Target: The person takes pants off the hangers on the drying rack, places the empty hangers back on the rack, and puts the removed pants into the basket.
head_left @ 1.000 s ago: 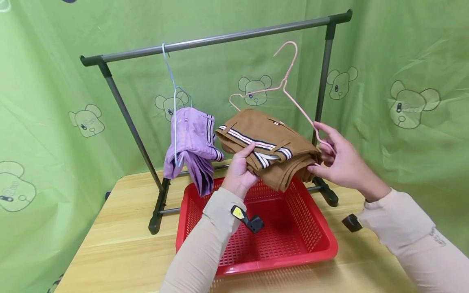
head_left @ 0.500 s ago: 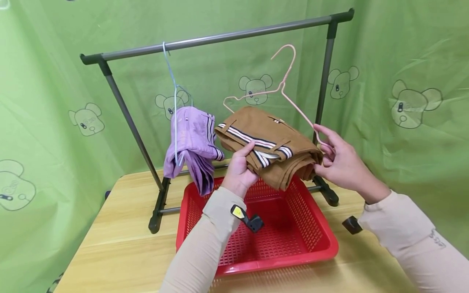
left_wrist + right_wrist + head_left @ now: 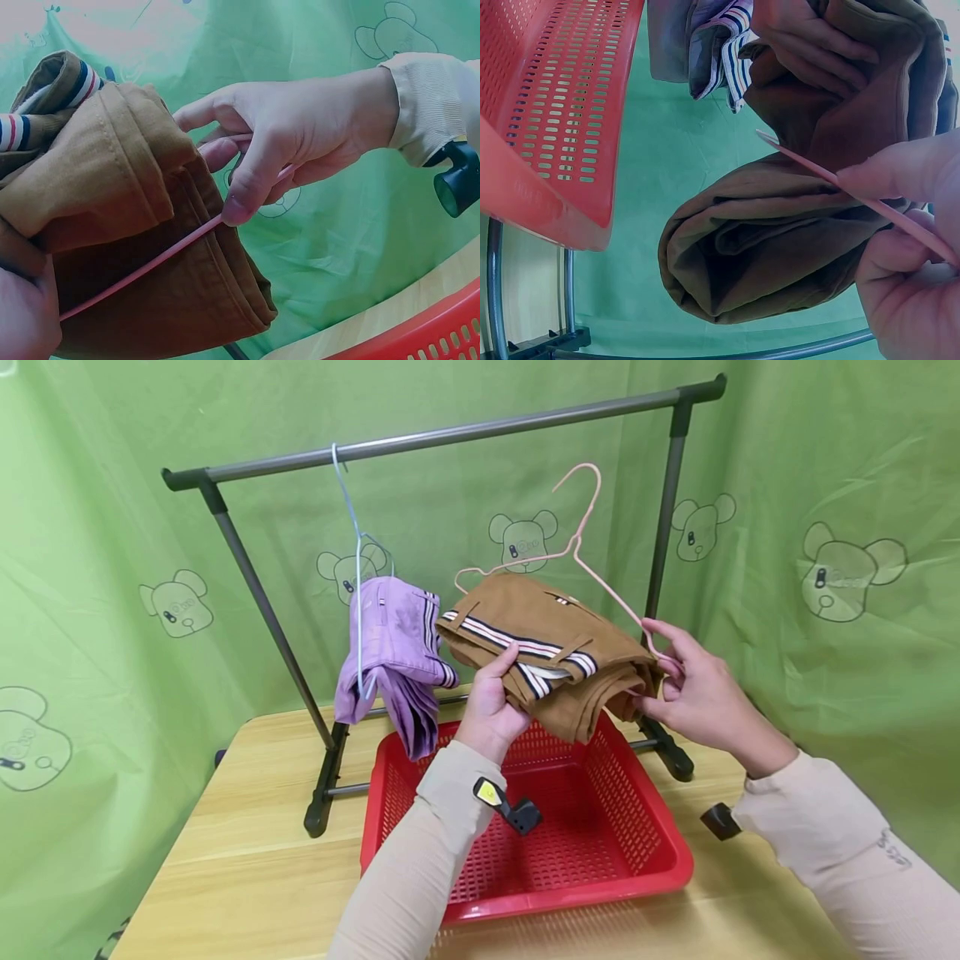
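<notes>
Folded brown trousers [image 3: 525, 627] with a striped waistband are held up by my left hand [image 3: 491, 714], its thumb on top by the waistband. A pink wire hanger [image 3: 611, 592] stands behind them, hook upward and free of the rack. My right hand [image 3: 701, 693] pinches the hanger's right end. In the left wrist view, the hanger's lower bar [image 3: 150, 265] crosses the trousers' near side, under the right thumb. The right wrist view shows the bar's far tip beside the brown folds [image 3: 750, 247]. My left fingers beneath the cloth are partly hidden.
Purple trousers [image 3: 393, 635] hang on a light blue hanger [image 3: 358, 627] from the grey rack bar [image 3: 480, 433], left of the brown pair. A red perforated basket [image 3: 562, 897] sits below on the wooden table [image 3: 247, 860]. A green curtain [image 3: 825, 677] surrounds it.
The pink hanger's hook has dipped lower and slightly left. The brown trousers have risen a little at their left side. Both hands keep their holds.
</notes>
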`<state>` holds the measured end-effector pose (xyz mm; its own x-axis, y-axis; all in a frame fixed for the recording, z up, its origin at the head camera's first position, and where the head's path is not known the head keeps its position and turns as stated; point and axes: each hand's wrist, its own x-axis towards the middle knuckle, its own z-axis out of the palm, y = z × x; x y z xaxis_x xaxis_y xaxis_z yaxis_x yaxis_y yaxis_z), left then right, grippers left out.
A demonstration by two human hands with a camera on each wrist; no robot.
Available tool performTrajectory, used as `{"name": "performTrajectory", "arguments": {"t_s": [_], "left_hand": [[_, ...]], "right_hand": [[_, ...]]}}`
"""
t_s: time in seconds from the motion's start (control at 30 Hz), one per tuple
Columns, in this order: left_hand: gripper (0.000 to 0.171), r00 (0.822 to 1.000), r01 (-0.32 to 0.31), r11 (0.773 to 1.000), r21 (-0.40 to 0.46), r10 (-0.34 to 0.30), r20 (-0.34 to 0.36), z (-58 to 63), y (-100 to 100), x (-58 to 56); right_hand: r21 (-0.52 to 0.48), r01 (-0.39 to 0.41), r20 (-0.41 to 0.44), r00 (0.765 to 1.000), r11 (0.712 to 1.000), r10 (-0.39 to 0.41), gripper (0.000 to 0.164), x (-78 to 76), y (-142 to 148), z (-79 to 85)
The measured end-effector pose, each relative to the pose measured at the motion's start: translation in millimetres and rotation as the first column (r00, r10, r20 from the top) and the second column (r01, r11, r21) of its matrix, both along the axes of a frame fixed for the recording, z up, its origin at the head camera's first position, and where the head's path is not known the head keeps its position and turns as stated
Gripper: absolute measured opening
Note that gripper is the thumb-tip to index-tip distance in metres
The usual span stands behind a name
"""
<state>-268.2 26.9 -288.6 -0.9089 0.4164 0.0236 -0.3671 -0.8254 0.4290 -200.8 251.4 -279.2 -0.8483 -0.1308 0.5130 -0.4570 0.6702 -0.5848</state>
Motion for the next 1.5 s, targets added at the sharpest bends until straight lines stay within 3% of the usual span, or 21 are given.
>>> {"name": "performTrajectory", "arguments": {"t_s": [0.53, 0.8, 1.5], "left_hand": [[0.016, 1.0, 0.008, 1.0, 0.027, -0.008, 0.006, 6.8, 0, 3.7], [0.016, 1.0, 0.01, 1.0, 0.028, -0.01, -0.011, 8.5, -1, 4.8], [0.017, 0.999, 0.004, 1.0, 0.03, -0.003, -0.039, 13.4, -3, 9.6]], "right_hand": [[0.07, 0.094, -0.047, 0.995, 0.993, -0.091, 0.089, -0.7, 1, 0.0], [0.085, 0.1, -0.087, 0.992, 0.991, -0.093, 0.087, -1.8, 2, -0.6], [0.075, 0.114, -0.035, 0.993, 0.991, -0.112, 0.088, -3.8, 7, -2.7]]}}
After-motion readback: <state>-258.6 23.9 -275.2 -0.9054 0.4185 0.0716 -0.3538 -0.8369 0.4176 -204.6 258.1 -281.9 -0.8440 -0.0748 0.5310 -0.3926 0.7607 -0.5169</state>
